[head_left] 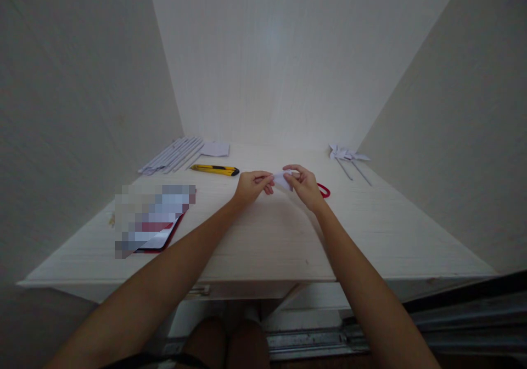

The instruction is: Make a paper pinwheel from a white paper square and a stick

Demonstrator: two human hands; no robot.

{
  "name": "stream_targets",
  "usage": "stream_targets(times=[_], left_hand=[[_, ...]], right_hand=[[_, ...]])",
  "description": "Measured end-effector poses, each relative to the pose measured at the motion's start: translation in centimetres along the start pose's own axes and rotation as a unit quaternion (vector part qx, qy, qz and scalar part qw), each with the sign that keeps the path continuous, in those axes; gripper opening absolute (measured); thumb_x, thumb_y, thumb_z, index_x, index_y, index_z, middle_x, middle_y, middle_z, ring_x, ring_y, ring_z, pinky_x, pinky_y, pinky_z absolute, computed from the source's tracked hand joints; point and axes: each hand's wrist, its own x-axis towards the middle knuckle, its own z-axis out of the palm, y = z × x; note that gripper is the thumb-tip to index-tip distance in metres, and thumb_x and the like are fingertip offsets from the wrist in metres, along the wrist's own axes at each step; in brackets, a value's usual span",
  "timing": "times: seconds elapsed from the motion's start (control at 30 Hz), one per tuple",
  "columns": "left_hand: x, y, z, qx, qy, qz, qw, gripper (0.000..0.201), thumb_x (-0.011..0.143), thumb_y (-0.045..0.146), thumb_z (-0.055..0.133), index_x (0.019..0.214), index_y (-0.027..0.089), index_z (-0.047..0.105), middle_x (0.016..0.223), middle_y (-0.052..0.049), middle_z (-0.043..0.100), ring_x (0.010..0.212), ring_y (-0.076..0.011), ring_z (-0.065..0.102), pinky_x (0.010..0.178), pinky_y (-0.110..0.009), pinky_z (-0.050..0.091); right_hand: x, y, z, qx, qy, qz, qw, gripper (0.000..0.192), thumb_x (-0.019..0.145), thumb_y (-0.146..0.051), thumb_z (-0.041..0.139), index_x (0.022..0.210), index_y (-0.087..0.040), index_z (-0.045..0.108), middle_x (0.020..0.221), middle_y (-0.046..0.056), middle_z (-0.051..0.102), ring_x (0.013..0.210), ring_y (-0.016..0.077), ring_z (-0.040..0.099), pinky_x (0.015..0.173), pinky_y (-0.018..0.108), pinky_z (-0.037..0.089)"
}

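Both hands pinch a paper piece over the desk's middle.
Left hand [252,186] and right hand [305,186] grip the paper [282,179], fingers closed; cutter [214,169] toward the back edge.

A small white piece of paper [283,178] was seen held between the hands. A yellow and black utility knife [214,169] was noted on the pale, whitish wood-grain table [263,237]. White paper rolls [172,155] and a white paper sheet [216,149] were observed, also white paper pinwheels [348,155] with grey sticks, and a red loop [323,190].
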Motion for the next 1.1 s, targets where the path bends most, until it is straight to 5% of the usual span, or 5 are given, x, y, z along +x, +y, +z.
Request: stream_targets(times=[0.1, 0.3, 1.1], left_hand=[[0.0, 0.0, 0.0, 0.001, -0.001, 0.004, 1.0, 0.026, 0.067, 0.03, 0.066, 0.075, 0.006, 0.062, 0.057, -0.003, 0.062, 0.044, -0.0112, 0.059, 0.044, -0.022, 0.049], [0.0, 0.1, 0.0, -0.011, -0.006, -0.007, 1.0, 0.026, 0.066, 0.03, 0.066, 0.074, 0.005, 0.062, 0.056, -0.004, 0.062, 0.043, -0.0118, 0.059, 0.044, -0.023, 0.05], [0.1, 0.3, -0.2, -0.025, -0.027, -0.039, 0.999, 0.029, 0.064, 0.033, 0.068, 0.073, 0.006, 0.062, 0.058, -0.005, 0.063, 0.045, -0.013, 0.06, 0.046, -0.025, 0.051]], right_hand=[[0.2, 0.1, -0.3, -0.009, 0.016, -0.005, 1.0, 0.027, 0.067, -0.039, 0.063, 0.077, -0.015, 0.062, 0.066, 0.001, 0.061, 0.056, 0.0095, 0.05, 0.052, 0.022, 0.035], [0.5, 0.8, -0.7, 0.02, 0.038, 0.004, 0.999, 0.023, 0.065, -0.035, 0.066, 0.078, -0.016, 0.07, 0.07, 0.002, 0.065, 0.059, 0.0102, 0.052, 0.056, 0.023, 0.038], [0.6, 1.1, -1.2, 0.055, 0.039, 0.019, 0.998, 0.025, 0.062, -0.037, 0.069, 0.077, -0.016, 0.071, 0.074, 0.003, 0.068, 0.064, 0.0122, 0.057, 0.065, 0.026, 0.043]])
